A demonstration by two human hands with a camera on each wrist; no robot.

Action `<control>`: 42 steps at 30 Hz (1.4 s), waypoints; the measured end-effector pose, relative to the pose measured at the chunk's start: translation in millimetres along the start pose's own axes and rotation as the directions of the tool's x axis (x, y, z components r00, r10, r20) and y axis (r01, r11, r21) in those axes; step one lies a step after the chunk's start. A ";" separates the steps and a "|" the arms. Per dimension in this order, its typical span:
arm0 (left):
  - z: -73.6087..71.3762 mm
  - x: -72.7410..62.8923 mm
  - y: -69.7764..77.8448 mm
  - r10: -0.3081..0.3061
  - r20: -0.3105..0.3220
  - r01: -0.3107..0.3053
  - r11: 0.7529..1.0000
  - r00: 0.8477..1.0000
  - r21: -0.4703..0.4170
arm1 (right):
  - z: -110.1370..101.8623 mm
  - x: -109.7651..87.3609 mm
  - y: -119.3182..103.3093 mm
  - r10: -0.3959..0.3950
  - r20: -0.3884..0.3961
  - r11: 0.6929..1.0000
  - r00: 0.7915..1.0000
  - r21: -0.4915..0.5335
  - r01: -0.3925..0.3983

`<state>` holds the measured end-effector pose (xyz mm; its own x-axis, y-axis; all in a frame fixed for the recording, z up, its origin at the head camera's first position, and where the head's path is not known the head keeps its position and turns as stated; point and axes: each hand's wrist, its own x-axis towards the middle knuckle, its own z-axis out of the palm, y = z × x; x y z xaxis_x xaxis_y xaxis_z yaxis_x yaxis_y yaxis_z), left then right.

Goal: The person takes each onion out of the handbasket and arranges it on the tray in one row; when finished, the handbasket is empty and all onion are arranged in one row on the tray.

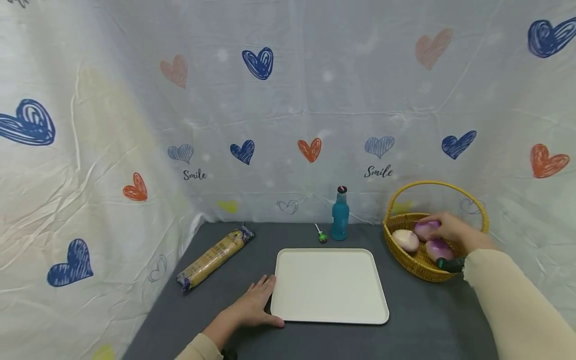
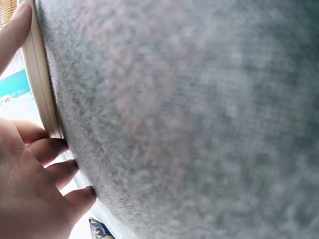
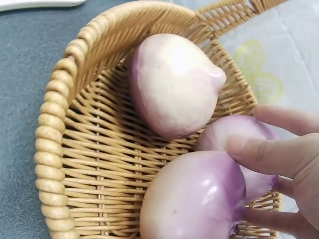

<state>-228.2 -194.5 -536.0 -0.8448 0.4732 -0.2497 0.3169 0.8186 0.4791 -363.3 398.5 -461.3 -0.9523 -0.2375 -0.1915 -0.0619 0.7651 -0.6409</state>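
Note:
My right hand (image 1: pixel 445 227) reaches into a yellow wicker basket (image 1: pixel 390 235) and grips the rear purple onion (image 3: pixel 234 132), thumb on its near side and fingers around the far side. Another purple onion (image 3: pixel 194 194) lies in front of it and partly covers it in the right wrist view. A paler onion (image 3: pixel 174 84) sits beside them in the basket. On the left, my left hand (image 1: pixel 254 305) rests with spread fingers at the left edge of a white rectangular tray (image 1: pixel 330 285). In the left wrist view its fingertips are right at the tray's rim (image 2: pixel 42 84).
Behind the tray stand a blue bottle (image 1: pixel 340 217) with a dark cap and a green lollipop (image 1: pixel 322 236) with a white stick. A long yellow packet (image 1: pixel 216 257) lies at the left of the grey table (image 1: pixel 351 345). A white cloth with hearts (image 1: pixel 279 100) hangs behind.

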 end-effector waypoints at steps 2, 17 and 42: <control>-0.2 0.1 1.3 0.007 -0.003 -0.007 1.000 1.000 -0.001 | -1.0 1.0 2.0 -0.016 -0.019 0.999 1.000 -0.052 0.015; -1.5 2.5 1.5 0.010 -0.006 -0.010 0.999 1.000 0.032 | 9.2 0.4 5.3 -0.028 -0.064 0.996 0.998 -0.082 0.023; 0.3 -0.2 -0.4 0.011 -0.001 -0.011 0.999 1.000 0.048 | -13.6 -8.2 -34.2 -0.248 -0.143 0.939 0.958 -0.279 0.201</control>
<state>-228.0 -194.9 -536.3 -0.8417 0.4821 -0.2430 0.3466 0.8277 0.4414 -357.4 382.5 -427.7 -0.9399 -0.3316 0.0811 -0.3329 0.8378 -0.4327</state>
